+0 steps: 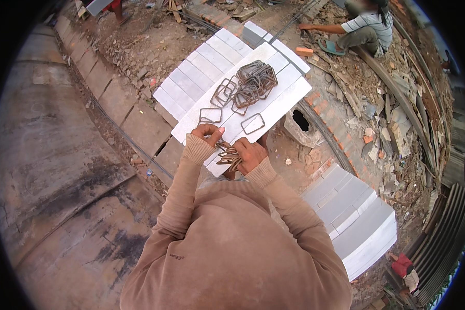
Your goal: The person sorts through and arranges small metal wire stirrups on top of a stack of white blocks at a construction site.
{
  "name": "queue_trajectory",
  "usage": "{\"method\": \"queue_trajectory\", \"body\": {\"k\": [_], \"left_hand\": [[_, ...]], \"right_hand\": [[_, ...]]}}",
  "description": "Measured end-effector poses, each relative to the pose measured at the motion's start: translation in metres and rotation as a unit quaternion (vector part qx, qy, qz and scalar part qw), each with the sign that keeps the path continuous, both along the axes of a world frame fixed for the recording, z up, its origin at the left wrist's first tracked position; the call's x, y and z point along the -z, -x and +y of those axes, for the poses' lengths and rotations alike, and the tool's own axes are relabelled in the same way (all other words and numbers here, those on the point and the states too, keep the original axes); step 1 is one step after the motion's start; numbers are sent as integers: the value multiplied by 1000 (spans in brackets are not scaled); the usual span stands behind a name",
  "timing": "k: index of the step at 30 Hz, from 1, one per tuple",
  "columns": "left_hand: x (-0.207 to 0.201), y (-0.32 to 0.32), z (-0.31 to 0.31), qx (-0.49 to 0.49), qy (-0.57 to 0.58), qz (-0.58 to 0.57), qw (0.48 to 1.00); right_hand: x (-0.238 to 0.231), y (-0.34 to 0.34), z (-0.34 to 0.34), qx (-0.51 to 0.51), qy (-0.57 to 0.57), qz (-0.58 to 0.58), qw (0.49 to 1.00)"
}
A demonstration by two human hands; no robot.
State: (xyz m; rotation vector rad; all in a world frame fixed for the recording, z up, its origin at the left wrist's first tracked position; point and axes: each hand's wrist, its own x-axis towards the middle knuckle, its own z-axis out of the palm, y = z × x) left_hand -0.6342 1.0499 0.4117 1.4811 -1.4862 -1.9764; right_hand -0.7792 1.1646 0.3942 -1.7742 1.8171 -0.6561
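My right hand [250,153] is closed round a bundle of bent rebar stirrups [229,156], small rusty rectangular rings. Beside it, my left hand [209,133] pinches a stirrup at the bundle's upper left end; its fingertips are partly hidden. Both hands are over the near end of a stack of pale grey-white blocks [191,129]. On the blocks beyond lies a tangled heap of stirrups [256,80]. One loose stirrup [252,124] lies flat past my right hand, and another [210,115] is just past my left hand.
More pale blocks [349,206] are stacked at my right. A holed, pale lump [300,125] sits beside the block stack. Rubble and planks [398,82] cover the right side, where another person [369,31] crouches. A concrete slab [62,155] stretches along the left.
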Motion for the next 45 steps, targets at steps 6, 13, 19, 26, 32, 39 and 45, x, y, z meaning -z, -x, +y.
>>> {"method": "queue_trajectory", "body": {"k": [6,13,19,26,32,39,45], "left_hand": [[12,-10,27,82,-11,3,997],[60,12,74,-62,-98,6,993],[99,17,78,-194,-113,160,961],[88,28,49,-181,-58,173,966],[71,22,40,-70,67,155,983],[47,31,34,-9,234,65,970],[34,37,29,-92,75,197,973]], "right_hand": [[50,2,-6,294,-199,-106,929],[60,-8,-16,333,-238,-130,903],[85,-19,-9,320,-105,-295,894],[113,-1,4,230,-97,-601,759],[72,-9,-16,376,-98,-602,698],[58,-22,-33,441,17,-653,616],[41,-19,-32,386,79,-604,693]]}}
